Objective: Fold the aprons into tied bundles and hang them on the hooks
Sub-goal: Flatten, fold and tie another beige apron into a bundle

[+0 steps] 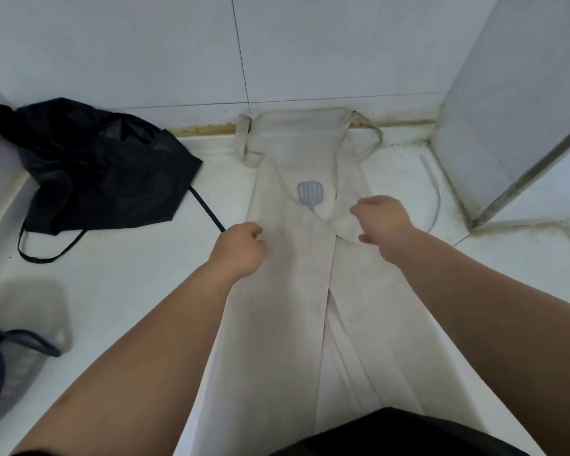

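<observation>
Cream apron (287, 291) flat on tabletop (129, 284), sides folded inward, left hand (241, 251) and right hand (380, 222) each pinching a fold; black apron (106, 166) far left.

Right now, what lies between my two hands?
The cream apron, side flaps folded inward, lies between your left hand and right hand; the head view shows it.

- Spread apron (293, 291) on the counter (129, 274), lengthwise from 6 to 12 o'clock, bib end against the wall (145, 44).
- Left hand (241, 251) at its 9 o'clock edge, right hand (380, 222) on the flap at 3 o'clock.
- Crumpled apron (106, 166) at 10 o'clock, apart, strap (208, 209) trailing toward the left hand.
- Basket (20, 340) at 8 o'clock.
- Upright panel (507, 93) at 2 o'clock.
</observation>
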